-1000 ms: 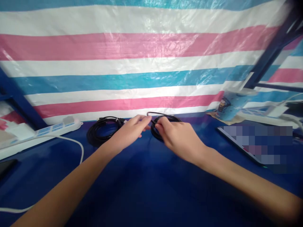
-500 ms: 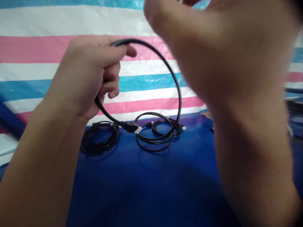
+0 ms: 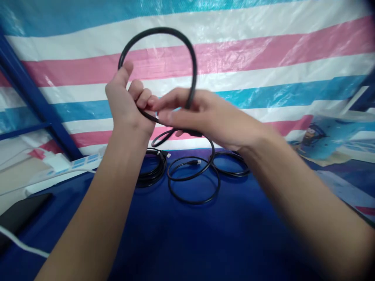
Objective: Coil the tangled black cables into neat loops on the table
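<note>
Head view: right hand has dropped to join left hand gripping black cable.

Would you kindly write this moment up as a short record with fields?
left hand: raised, gripping a black cable
right hand: raised, pinching the same cable
cable: bent into an upright loop above the hands, its tail hanging to the table
coils: loose rings lie flat below the hands; a tighter bundle lies left of them
table: blue top
power strip: white, far left
backdrop: pink, white and blue striped sheet
</note>
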`<state>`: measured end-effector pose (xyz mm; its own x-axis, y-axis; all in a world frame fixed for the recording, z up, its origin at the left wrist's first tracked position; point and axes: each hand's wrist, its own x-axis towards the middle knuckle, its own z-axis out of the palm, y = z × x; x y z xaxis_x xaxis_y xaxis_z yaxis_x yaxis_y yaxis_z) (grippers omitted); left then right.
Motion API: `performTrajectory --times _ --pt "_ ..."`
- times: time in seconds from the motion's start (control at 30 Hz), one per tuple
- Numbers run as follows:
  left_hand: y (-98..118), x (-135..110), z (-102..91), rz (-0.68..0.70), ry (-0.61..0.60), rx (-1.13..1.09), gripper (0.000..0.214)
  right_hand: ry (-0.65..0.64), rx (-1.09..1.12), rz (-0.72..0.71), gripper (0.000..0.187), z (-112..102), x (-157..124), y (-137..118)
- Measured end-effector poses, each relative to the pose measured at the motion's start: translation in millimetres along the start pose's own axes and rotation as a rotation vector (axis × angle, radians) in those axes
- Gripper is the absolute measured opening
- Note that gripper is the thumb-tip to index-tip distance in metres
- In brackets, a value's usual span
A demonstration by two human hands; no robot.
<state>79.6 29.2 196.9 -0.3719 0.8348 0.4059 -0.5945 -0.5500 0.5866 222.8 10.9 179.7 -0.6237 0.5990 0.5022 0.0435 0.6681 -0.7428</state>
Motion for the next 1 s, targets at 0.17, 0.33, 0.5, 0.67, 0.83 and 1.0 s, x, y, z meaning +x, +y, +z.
performTrajectory --times 0.17,0.33,0.5,0.67,0.83,1.0 --pt "5 6 -11.1 0.009 0.102 -0.057 0.025 0.048 0.302 0.022 0.013 18 2 3" --pt "14 1 -10.2 0.092 0.116 0.03 0.026 0.216 0.466 0.127 0.021 12 4 -4" --pt "19 -4 -8.0 0.299 0.119 0.157 0.018 0.338 0.5 0.116 0.017 21 8 -2" --pt "-3 -17 1.4 0.55 0.044 0.434 0.018 0.457 0.545 0.084 0.01 30 10 -3" --pt "-4 -26 10.8 0.431 -0.22 0.496 0.007 0.551 0.395 -0.076 0.016 6 7 1" --pt "28 -21 2.5 0.134 -0.322 0.554 0.017 0.56 -0.071 -0.149 0.027 -21 -7 -8"
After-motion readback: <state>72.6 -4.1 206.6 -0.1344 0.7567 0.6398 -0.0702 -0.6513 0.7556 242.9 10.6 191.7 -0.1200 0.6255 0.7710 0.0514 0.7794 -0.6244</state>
